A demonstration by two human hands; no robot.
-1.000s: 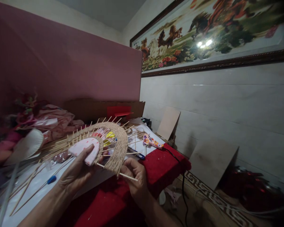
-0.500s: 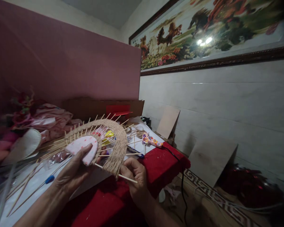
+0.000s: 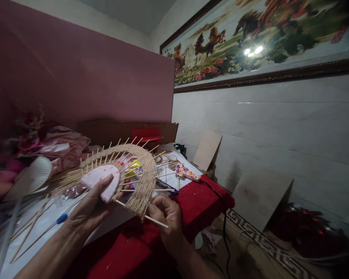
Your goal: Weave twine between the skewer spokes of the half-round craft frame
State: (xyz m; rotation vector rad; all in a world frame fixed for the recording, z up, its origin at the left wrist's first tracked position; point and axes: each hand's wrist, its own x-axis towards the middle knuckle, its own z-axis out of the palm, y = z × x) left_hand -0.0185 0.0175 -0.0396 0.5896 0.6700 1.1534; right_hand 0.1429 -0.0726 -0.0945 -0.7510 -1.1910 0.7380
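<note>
A half-round woven fan frame (image 3: 144, 182) of thin sticks and tan twine is held above the table. Its centre is a white half-disc of cloth (image 3: 100, 177) with pink spots. My left hand (image 3: 97, 205) grips this centre, thumb on top and fingers underneath. At the near right end, the fingers of my right hand (image 3: 165, 213) are closed at the lowest stick (image 3: 155, 221), beside the end of the twine band. Bare stick tips poke out past the band's outer edge. What the right fingertips pinch is partly hidden.
A flower-patterned glue gun (image 3: 187, 173) with a black cord lies on the red tablecloth (image 3: 203, 197). Loose sticks (image 3: 31, 228) and a blue-tipped rod (image 3: 62, 218) lie at left, near a paper plate (image 3: 42, 172) and crumpled pink cloth (image 3: 66, 143). Boards (image 3: 208, 149) lean against the wall.
Almost nothing differs. The view has shifted very slightly, and both hands keep the same hold on the woven frame.
</note>
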